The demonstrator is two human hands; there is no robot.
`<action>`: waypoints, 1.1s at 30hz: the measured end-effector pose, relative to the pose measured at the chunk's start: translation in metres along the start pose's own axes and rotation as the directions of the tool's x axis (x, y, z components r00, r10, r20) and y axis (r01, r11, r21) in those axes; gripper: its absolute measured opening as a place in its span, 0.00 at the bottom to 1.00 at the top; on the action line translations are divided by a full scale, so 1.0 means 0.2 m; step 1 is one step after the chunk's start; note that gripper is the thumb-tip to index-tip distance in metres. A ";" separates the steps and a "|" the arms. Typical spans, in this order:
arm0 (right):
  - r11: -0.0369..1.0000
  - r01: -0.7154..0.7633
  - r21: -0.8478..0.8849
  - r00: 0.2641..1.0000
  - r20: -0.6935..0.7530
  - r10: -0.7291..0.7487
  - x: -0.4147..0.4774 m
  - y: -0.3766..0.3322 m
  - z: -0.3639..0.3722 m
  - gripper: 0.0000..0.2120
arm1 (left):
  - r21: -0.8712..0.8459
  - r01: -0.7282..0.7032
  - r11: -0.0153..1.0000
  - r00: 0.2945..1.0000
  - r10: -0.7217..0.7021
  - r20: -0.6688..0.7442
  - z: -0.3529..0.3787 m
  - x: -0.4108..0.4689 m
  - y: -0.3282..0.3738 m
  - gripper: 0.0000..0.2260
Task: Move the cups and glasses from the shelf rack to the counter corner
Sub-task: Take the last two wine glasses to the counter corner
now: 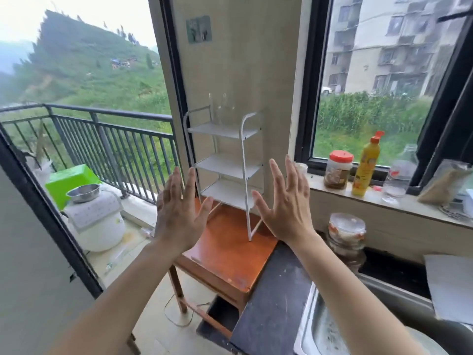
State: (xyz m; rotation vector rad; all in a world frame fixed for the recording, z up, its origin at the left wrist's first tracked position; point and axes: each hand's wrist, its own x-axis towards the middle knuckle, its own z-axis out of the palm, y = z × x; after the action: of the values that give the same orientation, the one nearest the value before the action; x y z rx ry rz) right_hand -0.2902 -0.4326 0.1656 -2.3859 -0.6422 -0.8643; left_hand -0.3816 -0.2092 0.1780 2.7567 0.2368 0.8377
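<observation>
One head-worn view — looking forward and down, near the shelf rack (pixel 225 160).

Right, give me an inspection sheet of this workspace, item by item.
Surface: wooden table carries the white shelf rack; dark counter adjoins it on the right.
Job's things: clear glasses on the rack's top shelf; lower shelves bare.
Clutter: red-lidded jar, yellow bottle and clear bottle on the window sill.
Grippers: left hand and right hand open, raised before the rack, holding nothing.
Cables: thin cord on the floor under the table.
Surroundings: balcony railing, sink.
</observation>
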 end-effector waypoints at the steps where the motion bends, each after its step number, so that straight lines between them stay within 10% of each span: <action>1: 1.000 -0.002 0.001 1.000 -0.007 0.002 0.11 0.01 0.04 0.37 | -0.011 0.001 1.000 1.000 -0.001 -0.012 0.02 0.10 -0.02 0.35; 14: 0.998 0.032 -0.058 0.995 -0.092 -0.037 1.13 -0.08 0.64 0.36 | -0.257 -0.123 0.959 0.986 0.088 -0.145 0.35 1.27 -0.49 0.35; 33: 0.909 -0.405 0.105 0.912 -0.023 0.409 2.16 0.00 1.33 0.42 | -0.664 -0.064 0.745 0.979 0.176 0.102 0.88 2.62 -0.66 0.31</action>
State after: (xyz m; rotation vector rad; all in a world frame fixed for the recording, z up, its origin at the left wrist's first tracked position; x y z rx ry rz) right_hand 0.1219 -0.1627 0.2857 -2.2845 -0.1487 -0.6820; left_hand 0.1379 0.0023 0.2738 2.1504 -0.2398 0.5698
